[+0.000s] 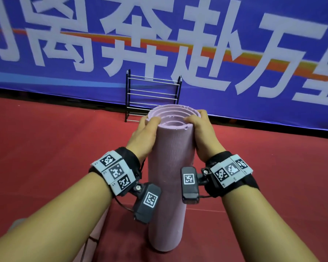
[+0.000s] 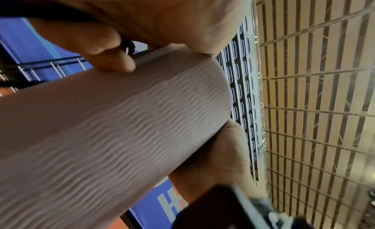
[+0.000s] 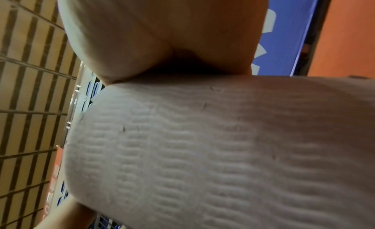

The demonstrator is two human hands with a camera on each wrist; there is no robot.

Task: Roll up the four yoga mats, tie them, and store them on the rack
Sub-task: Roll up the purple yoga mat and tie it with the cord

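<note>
Your grip is tight at the top of the pink mat (image 1: 167, 163), which stands on end on the red floor (image 1: 45, 148), left hand (image 1: 144, 137) and right hand (image 1: 203, 137) curled round its sides, so press the uneven layers down flat before you tie it for the rack (image 1: 152, 92).

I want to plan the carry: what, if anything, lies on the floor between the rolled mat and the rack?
Nothing visible does. The rolled mat stands on end, held by the left hand and right hand; only bare red floor shows before the rack.
</note>
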